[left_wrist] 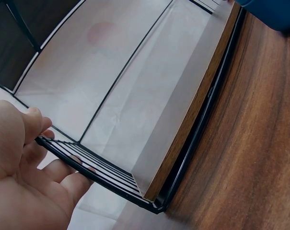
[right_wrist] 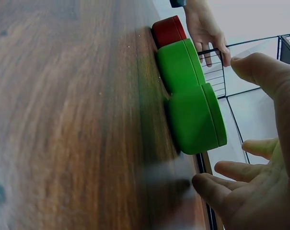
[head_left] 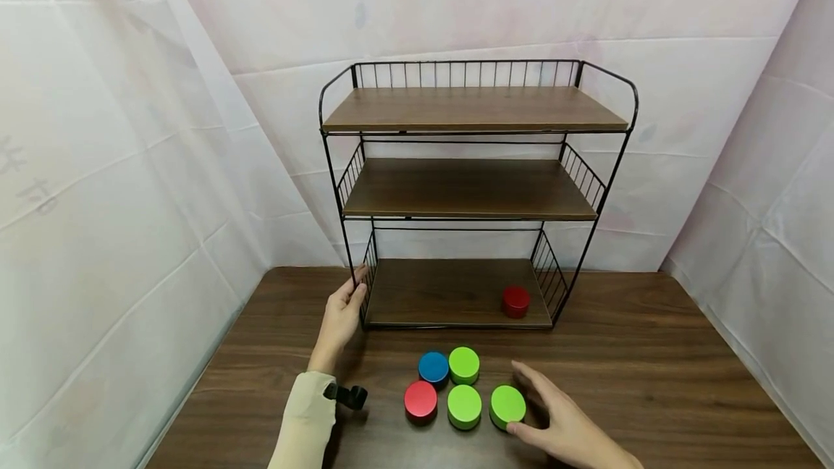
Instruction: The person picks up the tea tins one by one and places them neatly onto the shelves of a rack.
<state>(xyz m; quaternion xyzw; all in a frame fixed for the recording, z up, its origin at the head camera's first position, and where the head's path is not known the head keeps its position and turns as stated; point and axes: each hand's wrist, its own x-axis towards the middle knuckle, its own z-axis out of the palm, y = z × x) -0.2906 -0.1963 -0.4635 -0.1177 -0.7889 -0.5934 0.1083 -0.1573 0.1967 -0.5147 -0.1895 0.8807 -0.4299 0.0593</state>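
My left hand (head_left: 340,317) grips the front left post of a black wire rack (head_left: 355,277) with three wooden shelves. In the left wrist view its thumb and fingers curl round the rack's side frame (left_wrist: 111,187). My right hand (head_left: 563,415) is spread beside the rightmost round green lidded tin (head_left: 507,407). The thumb is by the tin's near edge, the fingers on its far right; contact is unclear. Two more green tins (head_left: 465,405) (head_left: 464,364), a red tin (head_left: 420,401) and a blue tin (head_left: 433,368) stand to its left on the table.
A dark red tin (head_left: 516,301) sits at the right of the rack's bottom shelf (head_left: 449,295). The middle shelf (head_left: 469,187) and top shelf (head_left: 476,108) are above it. White cloth (head_left: 717,129) hangs behind and beside the wooden table (head_left: 638,353).
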